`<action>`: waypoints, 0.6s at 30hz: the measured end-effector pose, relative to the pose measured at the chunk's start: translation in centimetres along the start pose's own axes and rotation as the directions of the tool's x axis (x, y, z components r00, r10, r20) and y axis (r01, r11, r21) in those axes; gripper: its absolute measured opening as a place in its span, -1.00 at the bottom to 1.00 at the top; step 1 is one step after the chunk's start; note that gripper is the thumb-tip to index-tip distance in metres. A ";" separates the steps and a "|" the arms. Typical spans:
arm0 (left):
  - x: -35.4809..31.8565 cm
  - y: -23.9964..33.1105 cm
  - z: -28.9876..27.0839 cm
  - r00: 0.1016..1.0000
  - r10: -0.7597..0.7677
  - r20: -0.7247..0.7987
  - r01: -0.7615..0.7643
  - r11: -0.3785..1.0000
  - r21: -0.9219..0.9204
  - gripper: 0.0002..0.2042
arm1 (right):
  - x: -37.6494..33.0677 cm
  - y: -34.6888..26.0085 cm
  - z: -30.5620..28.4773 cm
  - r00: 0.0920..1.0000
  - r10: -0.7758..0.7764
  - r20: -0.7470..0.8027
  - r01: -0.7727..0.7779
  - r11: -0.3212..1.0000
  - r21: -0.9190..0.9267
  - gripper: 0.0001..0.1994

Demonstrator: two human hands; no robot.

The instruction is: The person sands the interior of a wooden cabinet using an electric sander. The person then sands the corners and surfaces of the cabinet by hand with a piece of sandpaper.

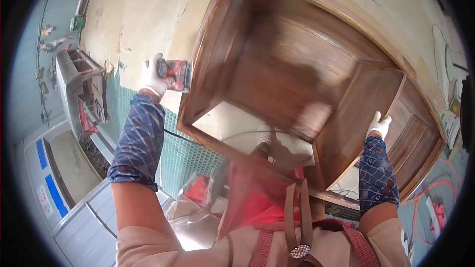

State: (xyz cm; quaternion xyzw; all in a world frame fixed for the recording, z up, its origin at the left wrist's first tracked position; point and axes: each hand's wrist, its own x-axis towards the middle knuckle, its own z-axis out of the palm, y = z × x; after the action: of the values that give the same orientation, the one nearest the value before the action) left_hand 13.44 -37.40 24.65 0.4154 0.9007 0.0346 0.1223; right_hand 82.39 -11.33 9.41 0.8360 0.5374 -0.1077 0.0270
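A brown wooden cabinet carcass (202,49) stands tilted in front of me, its open side facing me. My left hand (152,78), in a white glove, wraps around a red and black power sander (179,74). The sander's flat pad lies against the outer left side of the cabinet. At the right, my right hand (379,125), also gloved in white, grips the front edge of the inner divider panel (358,109). Part of that hand's fingers is hidden. Parts of the cabinet interior are blurred.
A worn tan board (148,24) lies beyond the cabinet, over green mesh matting (190,146). Plastic bags (195,202) lie below left. An orange hose (420,205) curls at the lower right. A grey bench-like unit (69,76) stands far left. My shoe (264,134) shows through the cabinet opening.
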 end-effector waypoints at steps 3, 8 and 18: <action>-9.0 -4.0 1.0 0.971 -0.217 0.098 0.225 0.971 -0.077 -0.15 | 0.4 0.3 0.2 1.000 -0.020 -0.009 0.020 1.000 0.005 -0.36; -18.9 -2.8 -1.8 0.844 -0.466 0.266 0.384 0.871 0.307 -0.20 | 3.0 2.5 2.0 0.992 -0.115 0.049 0.113 0.992 0.049 -0.35; -21.3 5.0 7.1 0.961 0.271 0.048 -0.270 0.962 -0.033 -0.36 | 0.4 4.2 4.1 0.862 -0.294 0.412 0.203 0.946 0.251 -0.22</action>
State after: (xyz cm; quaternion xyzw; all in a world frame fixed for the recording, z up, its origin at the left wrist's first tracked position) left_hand 32.22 -50.51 22.70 0.5336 0.8315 0.0520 0.1454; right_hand 85.69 -13.36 5.05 0.7109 0.6070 -0.3514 0.0508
